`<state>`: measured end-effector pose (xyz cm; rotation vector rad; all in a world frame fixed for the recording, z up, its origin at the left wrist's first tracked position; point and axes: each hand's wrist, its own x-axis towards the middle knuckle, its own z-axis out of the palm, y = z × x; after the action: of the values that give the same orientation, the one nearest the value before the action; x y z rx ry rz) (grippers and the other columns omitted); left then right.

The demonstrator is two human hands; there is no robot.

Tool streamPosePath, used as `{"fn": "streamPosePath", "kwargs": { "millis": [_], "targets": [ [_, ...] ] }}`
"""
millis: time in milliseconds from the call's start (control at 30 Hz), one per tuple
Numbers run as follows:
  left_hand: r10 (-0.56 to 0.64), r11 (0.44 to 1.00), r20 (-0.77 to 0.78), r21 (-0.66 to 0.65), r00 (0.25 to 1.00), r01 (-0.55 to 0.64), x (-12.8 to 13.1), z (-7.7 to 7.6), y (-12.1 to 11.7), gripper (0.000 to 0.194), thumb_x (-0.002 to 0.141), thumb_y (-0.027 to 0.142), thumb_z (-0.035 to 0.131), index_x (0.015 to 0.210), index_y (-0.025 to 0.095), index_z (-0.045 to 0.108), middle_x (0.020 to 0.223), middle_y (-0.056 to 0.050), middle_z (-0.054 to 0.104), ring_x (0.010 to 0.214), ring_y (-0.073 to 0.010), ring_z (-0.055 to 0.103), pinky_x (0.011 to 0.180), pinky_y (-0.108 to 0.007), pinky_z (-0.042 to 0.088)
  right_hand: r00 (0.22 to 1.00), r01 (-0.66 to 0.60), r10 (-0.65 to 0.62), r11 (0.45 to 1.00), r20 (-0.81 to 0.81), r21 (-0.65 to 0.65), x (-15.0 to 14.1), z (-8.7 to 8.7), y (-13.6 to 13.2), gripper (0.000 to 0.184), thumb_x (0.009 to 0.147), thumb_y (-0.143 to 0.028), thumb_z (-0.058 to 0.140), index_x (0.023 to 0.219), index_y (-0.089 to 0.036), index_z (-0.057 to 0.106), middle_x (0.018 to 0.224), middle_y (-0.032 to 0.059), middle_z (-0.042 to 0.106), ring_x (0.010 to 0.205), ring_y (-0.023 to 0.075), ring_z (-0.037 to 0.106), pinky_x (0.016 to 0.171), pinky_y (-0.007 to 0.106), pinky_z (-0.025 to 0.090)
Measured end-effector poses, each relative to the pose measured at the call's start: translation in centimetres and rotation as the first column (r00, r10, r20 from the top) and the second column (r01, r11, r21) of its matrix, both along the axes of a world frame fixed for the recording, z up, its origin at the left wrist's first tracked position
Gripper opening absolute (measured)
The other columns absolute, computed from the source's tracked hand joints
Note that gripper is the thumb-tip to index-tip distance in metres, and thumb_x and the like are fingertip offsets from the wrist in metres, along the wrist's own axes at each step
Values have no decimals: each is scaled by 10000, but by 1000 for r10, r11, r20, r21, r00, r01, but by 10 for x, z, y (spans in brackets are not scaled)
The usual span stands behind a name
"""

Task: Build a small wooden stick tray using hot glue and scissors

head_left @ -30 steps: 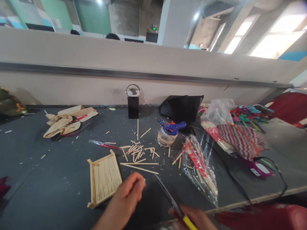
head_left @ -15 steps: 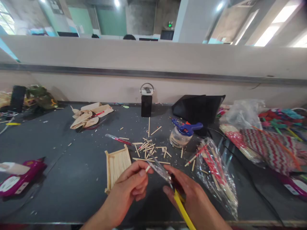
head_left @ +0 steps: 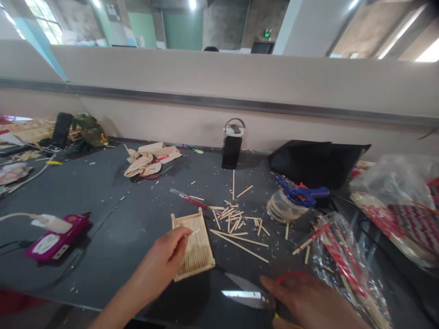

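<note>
"Two hands reach over our dark table (head_left: 123,237); what do we have in the left?"

"Our left hand (head_left: 166,258) has its thumb and fingertips together, clamped on a short pale stick (head_left: 195,232). We see it over the stick panel (head_left: 199,251), whose surface is rows of narrow sticks."

"Where do we find that panel?"

"Flat on the table, just left of our loose stick pieces (head_left: 233,217)."

"And our right hand (head_left: 305,299)?"

"Curled around the handles of the scissors (head_left: 245,298), to the right of the panel. We see the blades parted, tips pointing left, blurred a little."

"What lies beyond it?"

"A clear plastic bag (head_left: 358,274) of red and pale sticks to our right, and farther back a blue tool (head_left: 305,196) atop a clear jar (head_left: 286,208)."
</note>
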<state>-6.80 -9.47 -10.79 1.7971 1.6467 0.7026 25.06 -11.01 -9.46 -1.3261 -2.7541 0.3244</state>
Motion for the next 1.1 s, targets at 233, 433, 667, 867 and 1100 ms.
{"fn": "streamPosePath", "kwargs": {
  "millis": [233,433,667,867,1100],
  "targets": [
    [-144,988,25,-48,989,145,-2,7,1,222,932,296,425,852,197,607,680,21,628,609,-117,564,576,-216,380,965,-98,142,975,-220,200,-70,36,50,246,905,-230,531,1130,-214,630,907,72,726,754,207,680,652,297,527],
    [-129,991,120,-6,984,131,-4,13,16,169,899,245,487,846,192,639,692,22,659,614,-108,577,586,-208,388,910,-246,295,950,-290,195,-129,23,89,157,944,-241,523,966,-208,675,854,39,621,766,166,584,642,267,454],
    [103,994,87,-40,991,-100,-44,-1,36,265,747,353,714,963,223,631,705,47,589,595,-119,517,563,-222,397,935,-300,342,906,-98,300,-154,1,123,185,935,-171,508,813,-167,646,797,39,597,769,173,541,640,276,419],
    [107,993,117,35,987,-112,-62,-24,50,321,738,295,733,1042,240,648,813,23,536,681,-126,524,607,-231,427,955,-263,293,900,-34,347,-167,-17,131,153,886,-128,562,753,-163,628,746,48,595,728,207,526,602,312,401],
    [73,996,220,25,973,-81,-54,-38,57,128,805,256,663,920,216,701,823,9,560,651,-103,520,585,-216,415,953,-286,303,887,10,361,-173,-22,130,142,797,-42,588,728,-162,619,730,59,608,696,218,524,568,321,403]
  ]
}}
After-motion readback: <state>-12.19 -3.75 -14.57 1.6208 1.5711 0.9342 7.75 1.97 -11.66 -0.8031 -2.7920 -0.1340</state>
